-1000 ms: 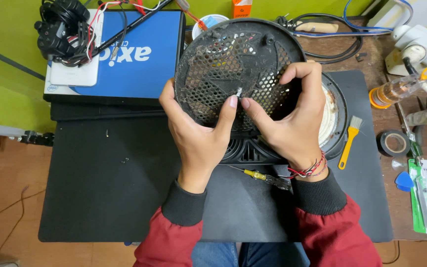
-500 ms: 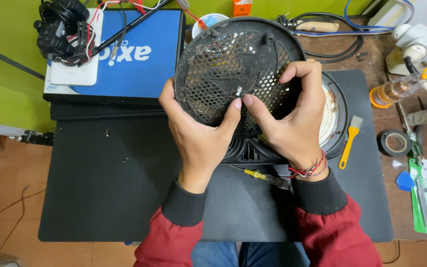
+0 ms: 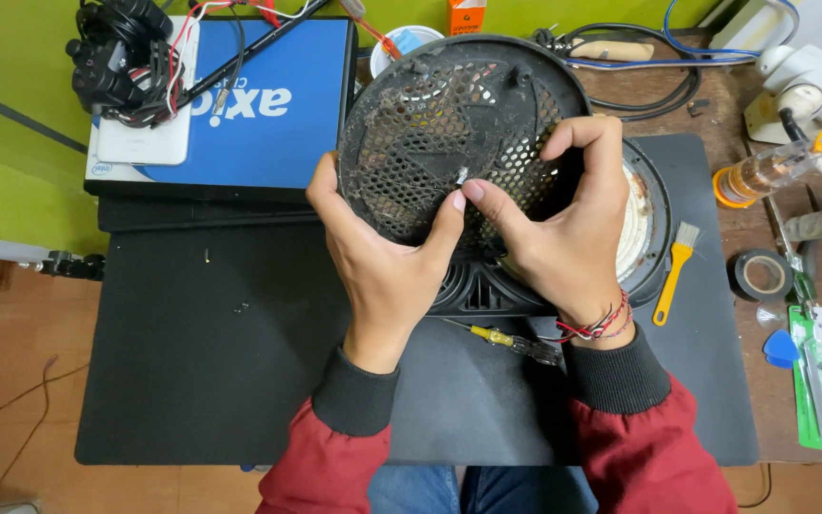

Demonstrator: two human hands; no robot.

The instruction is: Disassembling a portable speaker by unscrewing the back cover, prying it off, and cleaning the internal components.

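Observation:
A round black perforated grille (image 3: 420,133), dusty and tilted up toward me, is gripped by both hands over a black mat (image 3: 202,352). My left hand (image 3: 387,257) holds its lower left edge, thumb pressing near a small metal tab at the grille's middle. My right hand (image 3: 563,228) grips the right side, thumb meeting the left thumb and fingers curled over the mesh. Under the grille lies a round black housing with a white inner ring (image 3: 641,228), partly hidden.
A yellow-handled screwdriver (image 3: 501,340) lies on the mat near my wrists. A yellow brush (image 3: 675,269) lies right of the housing. A blue box (image 3: 268,105) with a wired black part sits back left. Tape roll (image 3: 763,276), hand tools and cables crowd the right side.

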